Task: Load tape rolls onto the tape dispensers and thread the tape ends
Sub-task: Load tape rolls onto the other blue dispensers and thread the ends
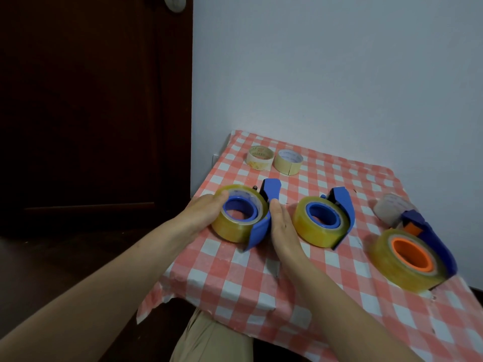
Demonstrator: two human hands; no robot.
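Three tape dispensers lie on the checked tablecloth [235, 280], each with a yellowish clear tape roll on its hub. My left hand [203, 212] grips the left side of the left roll [235, 228], thumb on its top rim. My right hand [283, 226] lies with straight fingers against the blue frame of the left dispenser [269, 194]. The middle dispenser [342, 205] with its roll [317, 226] sits just right of my right hand. At the far right lies the third dispenser [428, 239], its roll [402, 267] on an orange hub.
Two empty cardboard cores [260, 157] [288, 162] stand at the table's back left. A greyish crumpled object [389, 209] lies behind the right dispenser. The table's left edge is close to my left hand; a dark door is to the left, a wall behind.
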